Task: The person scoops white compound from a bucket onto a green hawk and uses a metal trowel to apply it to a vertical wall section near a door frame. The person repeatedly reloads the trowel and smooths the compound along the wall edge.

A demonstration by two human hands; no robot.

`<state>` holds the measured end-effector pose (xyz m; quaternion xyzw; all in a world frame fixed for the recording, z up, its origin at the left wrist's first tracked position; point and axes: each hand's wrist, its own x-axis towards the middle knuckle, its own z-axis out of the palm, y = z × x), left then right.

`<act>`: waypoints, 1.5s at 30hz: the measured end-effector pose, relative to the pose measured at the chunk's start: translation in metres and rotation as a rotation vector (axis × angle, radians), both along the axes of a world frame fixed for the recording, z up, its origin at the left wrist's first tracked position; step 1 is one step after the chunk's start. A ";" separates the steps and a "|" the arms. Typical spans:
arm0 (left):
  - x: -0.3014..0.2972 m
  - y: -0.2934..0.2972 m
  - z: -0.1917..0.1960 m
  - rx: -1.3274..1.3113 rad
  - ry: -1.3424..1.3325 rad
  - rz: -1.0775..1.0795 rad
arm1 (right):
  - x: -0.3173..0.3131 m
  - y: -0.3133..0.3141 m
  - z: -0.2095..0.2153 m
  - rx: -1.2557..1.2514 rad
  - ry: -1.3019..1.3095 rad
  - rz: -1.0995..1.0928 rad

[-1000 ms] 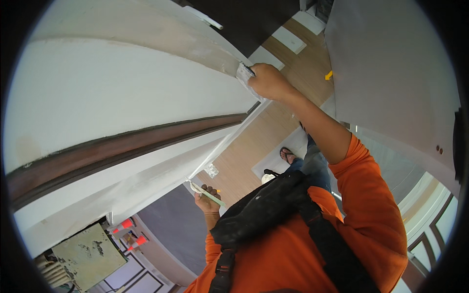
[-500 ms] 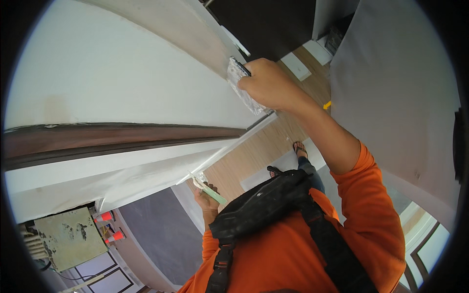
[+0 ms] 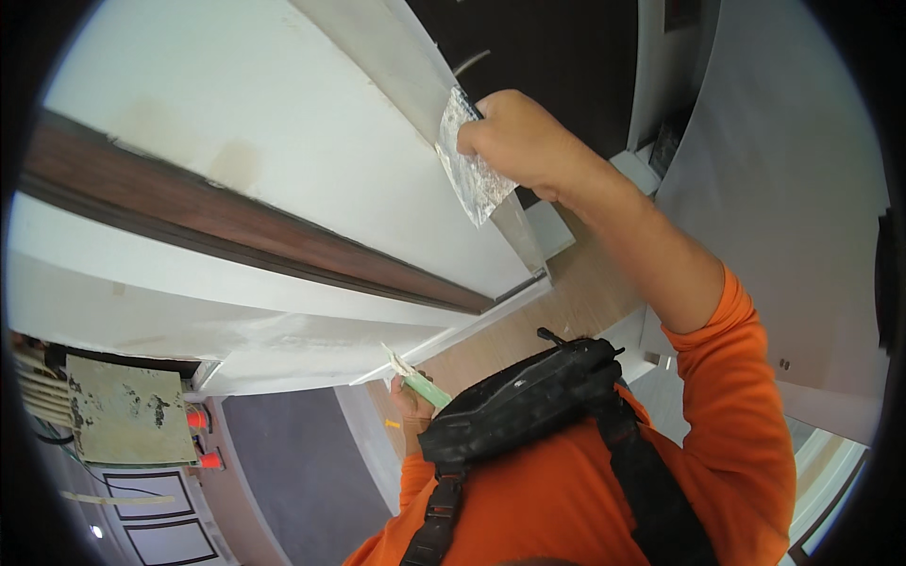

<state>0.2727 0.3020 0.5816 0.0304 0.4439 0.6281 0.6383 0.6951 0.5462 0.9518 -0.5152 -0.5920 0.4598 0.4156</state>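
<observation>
My right hand [image 3: 524,141] is closed round the dark handle of a plastering trowel [image 3: 479,189]. Its wide metal blade is smeared with whitish filler and lies at the corner edge of the white wall [image 3: 311,141]; I cannot tell whether it presses on it. Lower down, my left hand [image 3: 408,404] grips a pale green flat board [image 3: 430,391] with white filler at its far end. The black chest bag hides part of that board. A dark brown wooden strip [image 3: 255,231] runs across the wall to the left of the trowel.
A dark door [image 3: 557,66] stands beyond my right hand. At the right rises a grey-white wall [image 3: 774,217]. Orange cones [image 3: 209,458] and a stained board [image 3: 127,410] are at the lower left. My black chest bag [image 3: 528,391] juts out before me.
My view has turned, so the wall and wooden strip now slope more steeply. My right hand and trowel are slightly higher in view, with the blade more upright. Both hands keep their holds.
</observation>
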 end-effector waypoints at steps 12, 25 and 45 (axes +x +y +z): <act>0.006 0.001 -0.034 0.186 -0.144 0.035 | 0.001 -0.014 0.121 0.174 0.390 0.057; 0.000 -0.019 -0.010 0.254 -0.160 0.113 | -0.009 -0.046 0.037 1.532 -0.510 -0.325; -0.011 -0.014 -0.029 0.024 -0.139 -0.078 | -0.070 -0.123 -0.360 0.119 -0.234 -0.403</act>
